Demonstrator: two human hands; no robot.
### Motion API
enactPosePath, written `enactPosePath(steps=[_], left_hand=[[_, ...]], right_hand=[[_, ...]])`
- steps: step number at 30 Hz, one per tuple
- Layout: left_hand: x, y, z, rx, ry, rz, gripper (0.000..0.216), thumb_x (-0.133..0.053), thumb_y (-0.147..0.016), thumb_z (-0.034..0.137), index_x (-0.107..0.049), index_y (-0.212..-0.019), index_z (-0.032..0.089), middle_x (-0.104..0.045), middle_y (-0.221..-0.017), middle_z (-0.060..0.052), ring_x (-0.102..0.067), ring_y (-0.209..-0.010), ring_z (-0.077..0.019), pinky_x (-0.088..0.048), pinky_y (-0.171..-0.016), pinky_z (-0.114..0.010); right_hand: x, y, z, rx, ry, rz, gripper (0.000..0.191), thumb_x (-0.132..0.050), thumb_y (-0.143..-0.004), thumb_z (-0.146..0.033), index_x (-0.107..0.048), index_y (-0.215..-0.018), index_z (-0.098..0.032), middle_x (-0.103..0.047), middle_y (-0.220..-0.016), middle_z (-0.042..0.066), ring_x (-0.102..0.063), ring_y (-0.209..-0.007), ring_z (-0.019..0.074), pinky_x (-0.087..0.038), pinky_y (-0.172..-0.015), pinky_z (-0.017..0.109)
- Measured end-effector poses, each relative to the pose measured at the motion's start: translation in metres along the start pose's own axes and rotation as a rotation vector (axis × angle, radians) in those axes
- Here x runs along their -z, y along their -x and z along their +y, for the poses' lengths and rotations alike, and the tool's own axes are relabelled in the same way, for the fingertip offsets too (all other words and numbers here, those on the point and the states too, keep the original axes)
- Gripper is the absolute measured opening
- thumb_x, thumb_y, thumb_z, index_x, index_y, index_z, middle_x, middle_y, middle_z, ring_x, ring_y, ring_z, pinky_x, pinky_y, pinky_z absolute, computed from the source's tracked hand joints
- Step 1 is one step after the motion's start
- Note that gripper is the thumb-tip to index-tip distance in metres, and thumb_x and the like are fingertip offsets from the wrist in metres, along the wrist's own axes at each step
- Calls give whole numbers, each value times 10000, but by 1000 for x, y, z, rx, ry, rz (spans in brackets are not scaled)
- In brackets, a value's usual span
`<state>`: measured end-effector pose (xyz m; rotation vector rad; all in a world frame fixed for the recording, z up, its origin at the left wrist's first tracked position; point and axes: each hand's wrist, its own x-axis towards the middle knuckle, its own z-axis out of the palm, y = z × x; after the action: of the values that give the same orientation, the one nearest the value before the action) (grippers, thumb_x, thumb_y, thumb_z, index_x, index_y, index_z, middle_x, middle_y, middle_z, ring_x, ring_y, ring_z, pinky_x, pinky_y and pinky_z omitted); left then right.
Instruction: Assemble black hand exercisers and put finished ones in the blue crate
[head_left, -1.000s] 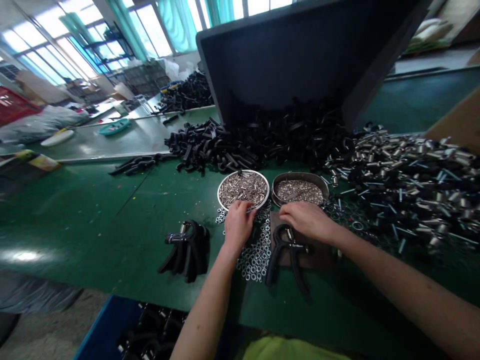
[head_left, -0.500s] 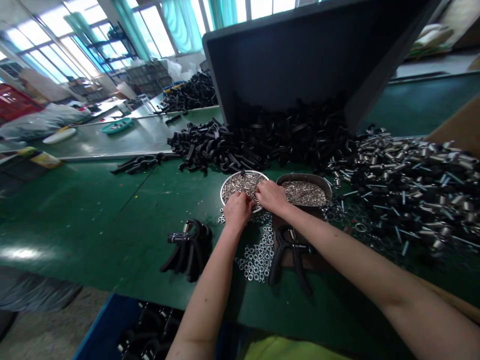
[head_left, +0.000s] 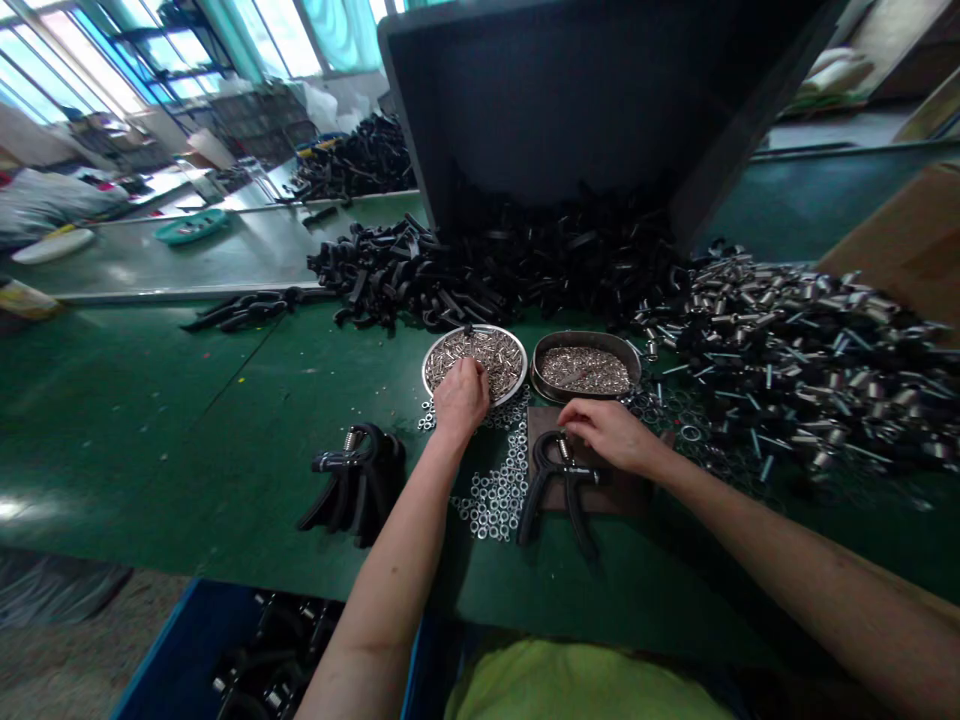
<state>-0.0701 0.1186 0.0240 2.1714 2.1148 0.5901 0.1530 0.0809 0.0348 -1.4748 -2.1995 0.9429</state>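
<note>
My left hand [head_left: 460, 397] rests on the near rim of a round metal dish [head_left: 442, 352] full of small silver pins, fingers curled down into them. My right hand [head_left: 611, 433] lies with fingers pinched at the spring end of a black hand gripper [head_left: 559, 487] that sits on a brown board [head_left: 626, 493]. What the fingers pinch is too small to name. A second metal dish [head_left: 585, 370] of small silver parts stands just beyond the right hand. Loose washers [head_left: 499, 490] are scattered between my arms.
A stack of finished black hand grippers [head_left: 352, 485] lies left of my arm. Black handles [head_left: 487, 275] spill from a tipped dark bin [head_left: 570, 100]. Springs and bolts [head_left: 795, 350] are heaped at the right. A blue crate [head_left: 247, 655] of grippers sits below the table edge.
My right hand has drawn back from the pin dish to the spring end of the hand gripper. My left hand stays at the pin dish. The view has shifted slightly.
</note>
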Motion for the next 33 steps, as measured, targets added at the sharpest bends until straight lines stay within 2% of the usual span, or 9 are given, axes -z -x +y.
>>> enactPosePath(steps=[3, 6, 10, 13, 17, 20, 23, 28, 33], left_hand=[[5, 4, 2, 47, 153, 44, 208, -426, -899, 252, -545, -1034, 148, -660, -883, -86, -619, -819, -209, -434, -743, -310], [10, 17, 5, 53, 427, 40, 153, -506, -858, 262, -608, -913, 161, -669, -807, -43, -614, -733, -165, -448, -707, -273], [12, 49, 9, 158, 818, -193, 177, -606, -787, 320, -670, -837, 164, -650, -668, 3, -565, -543, -117, -443, -537, -221], [8, 73, 15, 120, 901, -325, 166, -616, -784, 283, -679, -890, 171, -668, -694, 5, -593, -574, -120, -458, -561, -219], [4, 90, 30, -47, 753, -336, 80, -641, -785, 257, -677, -809, 189, -677, -731, 11, -613, -671, -126, -441, -632, -213], [-1, 92, 40, -146, 627, -292, 84, -639, -798, 245, -666, -752, 180, -638, -747, 2, -592, -707, -126, -425, -657, -214], [-8, 92, 44, -192, 537, -271, 88, -617, -818, 238, -647, -774, 168, -599, -792, -12, -573, -739, -128, -428, -673, -219], [-8, 91, 47, -307, 325, -283, 108, -563, -856, 245, -617, -803, 167, -592, -825, -25, -561, -763, -140, -441, -695, -235], [-4, 93, 55, -570, 24, -255, 173, -460, -910, 251, -612, -882, 173, -606, -904, -53, -553, -818, -168, -445, -698, -262]], right_hand=[[-8, 2, 6, 15, 30, 43, 125, -486, -807, -154, -574, -887, -194, -682, -860, 26, -624, -771, 146, -434, -681, 254], [-10, -3, 5, 40, 154, 42, 173, -459, -789, -110, -548, -910, -194, -678, -851, 32, -623, -771, 154, -423, -668, 254], [-11, -4, -4, 76, 252, 27, 238, -436, -774, -73, -546, -958, -176, -658, -833, 62, -598, -767, 184, -395, -667, 285], [-15, -2, -13, 160, 379, -15, 220, -447, -781, -64, -555, -937, -175, -647, -874, 85, -570, -843, 209, -381, -678, 295], [-16, 6, -17, 215, 606, -62, 138, -460, -846, -125, -560, -922, -181, -642, -848, 76, -557, -829, 202, -388, -630, 281], [-3, 29, 0, 184, 588, 65, 149, -466, -881, -220, -548, -1000, -186, -635, -922, 74, -555, -888, 200, -420, -677, 285], [15, 72, 35, 64, 639, 170, 167, -511, -854, -312, -546, -964, -192, -614, -964, 75, -547, -923, 225, -433, -678, 303], [22, 143, 95, -154, 822, 190, 239, -522, -815, -407, -536, -849, -171, -585, -842, 92, -553, -771, 241, -425, -623, 337], [19, 153, 94, -226, 879, 275, 223, -413, -880, -332, -544, -864, -152, -631, -797, 120, -595, -738, 262, -415, -612, 354]])
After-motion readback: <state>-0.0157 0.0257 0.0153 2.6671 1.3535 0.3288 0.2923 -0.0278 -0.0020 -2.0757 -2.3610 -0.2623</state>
